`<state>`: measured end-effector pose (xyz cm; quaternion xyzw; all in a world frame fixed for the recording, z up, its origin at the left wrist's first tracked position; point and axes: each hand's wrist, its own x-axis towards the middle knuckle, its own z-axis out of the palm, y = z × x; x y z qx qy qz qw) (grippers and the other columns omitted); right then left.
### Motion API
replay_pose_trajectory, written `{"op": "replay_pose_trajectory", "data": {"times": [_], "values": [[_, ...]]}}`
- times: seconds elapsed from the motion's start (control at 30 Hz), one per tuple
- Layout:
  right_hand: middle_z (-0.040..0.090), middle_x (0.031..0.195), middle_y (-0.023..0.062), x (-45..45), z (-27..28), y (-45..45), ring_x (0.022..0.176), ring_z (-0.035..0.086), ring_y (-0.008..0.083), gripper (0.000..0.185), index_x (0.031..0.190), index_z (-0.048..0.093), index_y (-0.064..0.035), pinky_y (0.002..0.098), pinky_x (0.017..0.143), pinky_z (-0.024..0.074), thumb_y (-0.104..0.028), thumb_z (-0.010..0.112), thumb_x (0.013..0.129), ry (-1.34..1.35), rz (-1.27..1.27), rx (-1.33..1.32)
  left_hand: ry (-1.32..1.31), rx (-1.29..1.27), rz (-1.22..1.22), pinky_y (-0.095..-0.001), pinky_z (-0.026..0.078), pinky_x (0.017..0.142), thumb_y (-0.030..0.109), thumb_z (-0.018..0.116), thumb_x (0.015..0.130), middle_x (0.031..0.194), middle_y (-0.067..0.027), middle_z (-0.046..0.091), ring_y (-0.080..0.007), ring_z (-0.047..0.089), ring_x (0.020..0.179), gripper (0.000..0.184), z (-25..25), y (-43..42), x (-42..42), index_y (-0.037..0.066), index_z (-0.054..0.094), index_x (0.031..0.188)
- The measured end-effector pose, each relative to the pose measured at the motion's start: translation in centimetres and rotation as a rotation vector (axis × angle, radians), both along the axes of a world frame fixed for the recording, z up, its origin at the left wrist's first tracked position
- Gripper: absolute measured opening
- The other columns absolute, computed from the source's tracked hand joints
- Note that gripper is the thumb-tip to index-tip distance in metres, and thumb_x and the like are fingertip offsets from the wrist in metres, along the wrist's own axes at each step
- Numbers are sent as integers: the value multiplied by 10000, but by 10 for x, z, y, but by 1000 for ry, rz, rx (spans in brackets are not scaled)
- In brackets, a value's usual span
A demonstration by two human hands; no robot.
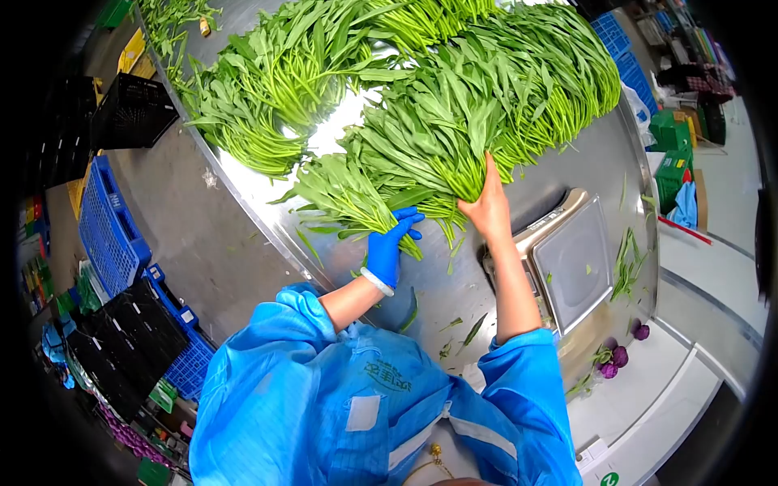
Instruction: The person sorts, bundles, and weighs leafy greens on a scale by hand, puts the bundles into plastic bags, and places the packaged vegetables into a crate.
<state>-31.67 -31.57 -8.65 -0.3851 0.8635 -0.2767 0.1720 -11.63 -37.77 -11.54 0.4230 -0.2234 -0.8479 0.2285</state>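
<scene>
My left hand, in a blue glove, is closed round the stems of a small bunch of water spinach, whose leaves point up and to the left. My bare right hand grips the stem ends of a larger bunch of water spinach just to the right. Leaves of the two bunches overlap. More water spinach lies in a dense row beyond my right hand, and further bunches are heaped at the back left.
A kitchen scale stands on the metal table right of my right forearm. Loose leaves lie around it. Purple vegetables are at the lower right. Blue crates and black crates stand left of the table.
</scene>
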Motion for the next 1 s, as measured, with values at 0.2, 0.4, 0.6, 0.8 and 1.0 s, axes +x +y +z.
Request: {"op": "replay_pose_trajectory", "data": {"times": [0.2, 0.4, 0.6, 0.8, 1.0], "values": [[509, 1271, 237, 12, -7, -3, 1154, 506, 400, 978, 1441, 267, -70, 430, 937, 455, -122, 793, 618, 77, -28, -32, -6, -2, 0, -263, 488, 728, 65, 565, 877, 1051, -137, 663, -163, 603, 779, 285, -5, 1, -2, -41, 581, 1141], [629, 1077, 159, -13, 13, -7, 952, 621, 205, 893, 1406, 283, -27, 315, 847, 489, -64, 768, 658, -509, -189, -236, 24, -75, -58, -268, 484, 736, 79, 564, 882, 1084, -133, 656, -159, 600, 793, 326, 9, -7, -4, -50, 564, 1181], [612, 1108, 153, -7, 25, -12, 960, 616, 203, 920, 1420, 222, 11, 306, 857, 493, -4, 756, 671, -743, -274, -275, 142, -53, -98, -266, 484, 749, 101, 575, 893, 1270, -127, 583, -152, 597, 910, 389, 17, -14, -42, -58, 533, 1245], [493, 1302, 167, 18, 10, -12, 1181, 501, 243, 995, 1458, 172, -18, 324, 1003, 395, -55, 747, 646, -543, -112, -246, 179, 18, -25, -288, 501, 644, 77, 628, 869, 943, -43, 631, -148, 602, 753, 194, 3, -11, -64, 16, 610, 1053], [510, 1267, 158, 27, 27, -9, 1133, 535, 245, 907, 1438, 254, -44, 340, 971, 419, -26, 714, 656, -418, -172, -313, 183, -153, -112, -284, 497, 653, 55, 623, 859, 950, -58, 638, -163, 605, 717, 249, 32, -24, -49, -9, 598, 1099]]}}
